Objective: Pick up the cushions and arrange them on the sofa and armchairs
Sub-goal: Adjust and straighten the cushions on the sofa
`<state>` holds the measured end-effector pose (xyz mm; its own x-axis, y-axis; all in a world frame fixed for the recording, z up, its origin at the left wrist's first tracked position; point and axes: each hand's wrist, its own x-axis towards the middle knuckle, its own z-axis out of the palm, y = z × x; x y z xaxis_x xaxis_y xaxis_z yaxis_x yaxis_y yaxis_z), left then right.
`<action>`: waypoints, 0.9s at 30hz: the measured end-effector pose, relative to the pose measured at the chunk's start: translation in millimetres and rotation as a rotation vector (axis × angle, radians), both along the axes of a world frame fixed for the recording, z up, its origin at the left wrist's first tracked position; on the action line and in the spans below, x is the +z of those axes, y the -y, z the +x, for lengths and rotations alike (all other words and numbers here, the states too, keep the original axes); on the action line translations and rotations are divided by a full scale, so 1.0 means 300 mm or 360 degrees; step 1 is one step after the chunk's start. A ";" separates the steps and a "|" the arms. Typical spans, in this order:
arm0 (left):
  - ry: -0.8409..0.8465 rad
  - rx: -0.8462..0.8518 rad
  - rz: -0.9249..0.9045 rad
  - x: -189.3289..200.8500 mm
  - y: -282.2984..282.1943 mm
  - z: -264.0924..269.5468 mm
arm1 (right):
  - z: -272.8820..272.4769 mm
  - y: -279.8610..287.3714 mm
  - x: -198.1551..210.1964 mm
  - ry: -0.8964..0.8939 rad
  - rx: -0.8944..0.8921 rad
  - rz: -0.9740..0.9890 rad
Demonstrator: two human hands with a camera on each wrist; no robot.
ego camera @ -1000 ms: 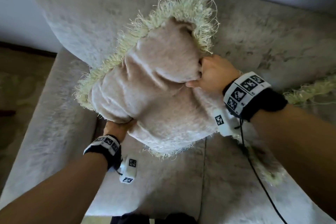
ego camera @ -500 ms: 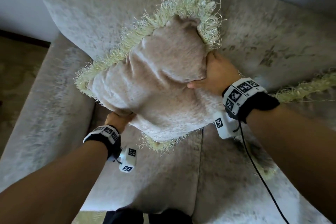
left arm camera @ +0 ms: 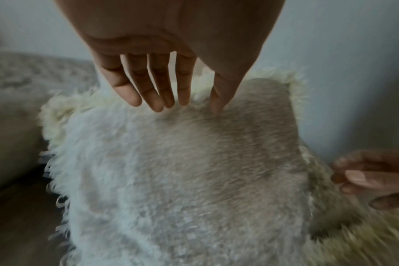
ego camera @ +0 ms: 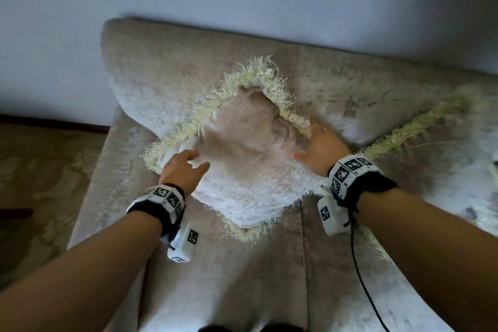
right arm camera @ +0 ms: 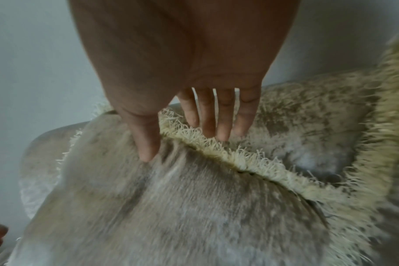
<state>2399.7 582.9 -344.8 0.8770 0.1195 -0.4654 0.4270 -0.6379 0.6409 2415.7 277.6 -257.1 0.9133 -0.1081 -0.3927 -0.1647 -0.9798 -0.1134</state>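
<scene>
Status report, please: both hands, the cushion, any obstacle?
Left hand open, fingers on fringed cushion. Right hand open at its right edge. Cushion stands corner-up against sofa backrest. Second fringed cushion close on right, nothing blocking.

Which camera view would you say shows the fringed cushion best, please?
The head view: the whole fringed cushion shows there, corner up against the sofa backrest, between both hands. The left wrist view shows only its blurred plush face; the right wrist view shows one fringed edge close up.
</scene>
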 end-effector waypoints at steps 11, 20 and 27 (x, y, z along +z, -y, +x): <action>0.0324 -0.0574 0.0575 0.414 -0.058 -0.158 | -0.201 -0.108 0.180 -0.0186 0.0186 -0.0006; 0.0247 -0.0086 0.0876 0.720 -0.311 -0.686 | -0.412 -0.492 0.393 -0.0039 0.0800 0.0102; 0.0042 0.0444 0.0974 0.858 -0.637 -1.237 | -0.672 -0.957 0.526 -0.0007 0.1335 0.0192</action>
<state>2028.6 774.0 -87.4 0.7851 0.5788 -0.2205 0.6178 -0.7573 0.2116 2214.1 564.5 -99.3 0.6704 0.6476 -0.3620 0.6109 -0.7588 -0.2260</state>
